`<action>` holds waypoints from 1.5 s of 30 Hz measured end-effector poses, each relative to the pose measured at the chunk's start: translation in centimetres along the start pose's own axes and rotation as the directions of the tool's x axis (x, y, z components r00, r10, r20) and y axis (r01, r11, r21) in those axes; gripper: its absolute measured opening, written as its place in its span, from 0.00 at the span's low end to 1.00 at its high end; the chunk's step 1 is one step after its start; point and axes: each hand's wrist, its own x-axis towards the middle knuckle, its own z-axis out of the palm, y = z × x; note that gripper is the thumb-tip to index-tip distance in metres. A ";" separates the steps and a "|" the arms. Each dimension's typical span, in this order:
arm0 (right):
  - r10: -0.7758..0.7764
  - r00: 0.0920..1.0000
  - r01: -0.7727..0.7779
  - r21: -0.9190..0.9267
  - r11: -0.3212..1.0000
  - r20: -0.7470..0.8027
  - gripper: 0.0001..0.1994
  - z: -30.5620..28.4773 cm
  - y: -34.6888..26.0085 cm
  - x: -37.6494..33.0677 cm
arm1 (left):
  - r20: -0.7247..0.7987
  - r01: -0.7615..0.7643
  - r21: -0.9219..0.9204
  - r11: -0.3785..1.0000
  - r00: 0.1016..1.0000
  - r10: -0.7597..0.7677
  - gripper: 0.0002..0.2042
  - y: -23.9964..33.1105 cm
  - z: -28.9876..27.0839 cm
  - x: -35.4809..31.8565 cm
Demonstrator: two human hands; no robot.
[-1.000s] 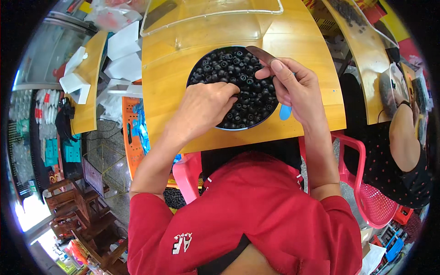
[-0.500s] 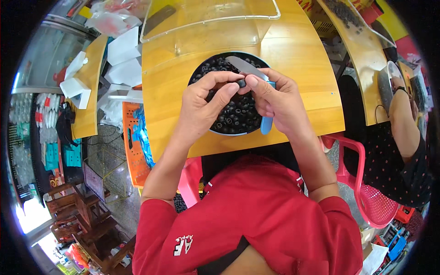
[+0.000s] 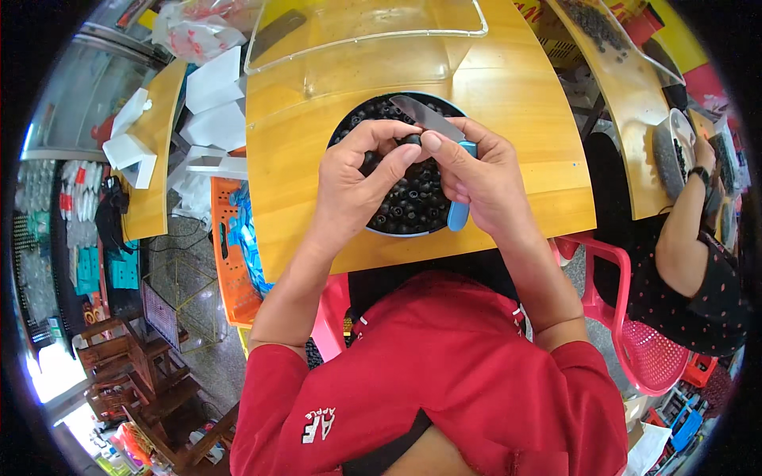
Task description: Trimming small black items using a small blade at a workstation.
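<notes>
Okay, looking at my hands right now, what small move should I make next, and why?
I'd probably turn the dark round piece slightly toward the knife: your left hand pinches it between thumb and finger, and your right hand holds the knife with its blade close by. Whether the edge already touches it, I can't tell.

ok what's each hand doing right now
Left hand: closed, pinching a small round black piece.
Right hand: closed, holding a blue-handled knife.

Lone fisheye view, head-worn, peering steeply down from above near edge of wooden table [image 3: 548, 178]; tabletop close, room curving wide around it.
</notes>
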 end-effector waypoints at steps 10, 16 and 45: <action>-0.068 0.997 0.063 -0.164 0.984 -0.027 0.12 0.4 -0.5 0.2 | 0.068 0.141 -0.088 0.986 0.989 -0.135 0.11 0.5 -0.8 0.3; -0.020 0.997 0.024 -0.055 0.998 0.075 0.12 0.0 -0.4 0.7 | 0.155 0.314 -0.601 0.735 0.948 -0.278 0.10 -0.6 -0.2 -0.1; -0.190 0.982 0.186 -0.188 0.964 0.000 0.11 -0.4 -1.8 1.3 | 0.051 0.113 -0.629 0.769 0.993 -0.103 0.08 -1.1 -1.9 0.2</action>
